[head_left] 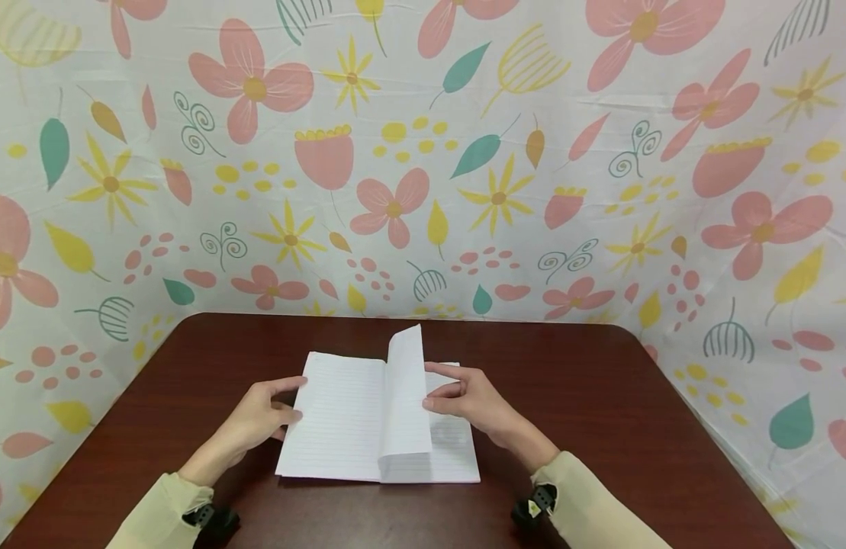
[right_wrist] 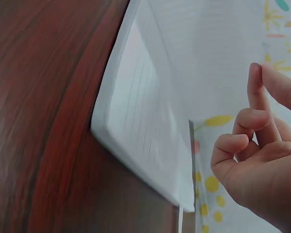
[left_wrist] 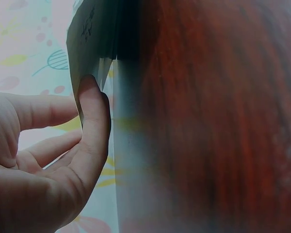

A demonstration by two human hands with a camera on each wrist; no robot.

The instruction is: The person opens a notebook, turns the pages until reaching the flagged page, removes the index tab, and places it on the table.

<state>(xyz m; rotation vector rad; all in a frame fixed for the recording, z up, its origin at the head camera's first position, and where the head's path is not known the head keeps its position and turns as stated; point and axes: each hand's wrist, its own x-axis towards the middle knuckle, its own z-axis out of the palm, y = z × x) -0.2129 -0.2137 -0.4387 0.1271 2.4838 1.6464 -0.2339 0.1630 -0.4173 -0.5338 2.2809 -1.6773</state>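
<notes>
An open notebook [head_left: 340, 419] with white lined pages lies on the table, one page [head_left: 406, 404] standing up and curving near the spine. My left hand [head_left: 261, 412] grips the notebook's left edge. In the left wrist view, a finger of the left hand [left_wrist: 63, 160] lies along the cover [left_wrist: 89, 48], with other fingertips at the opposite face. On the right, my right hand [head_left: 474, 400] holds the raised page by its free edge. The right wrist view has the right hand's [right_wrist: 262, 141] thumb and a fingertip meeting at the page's edge, its other fingers curled.
The dark brown wooden table [head_left: 567, 381] extends around the notebook on every side. Behind it and at both sides hangs a white cloth [head_left: 395, 99] printed with flowers and leaves. A black device [head_left: 535, 503] is strapped at each wrist, by light sleeves [head_left: 594, 496].
</notes>
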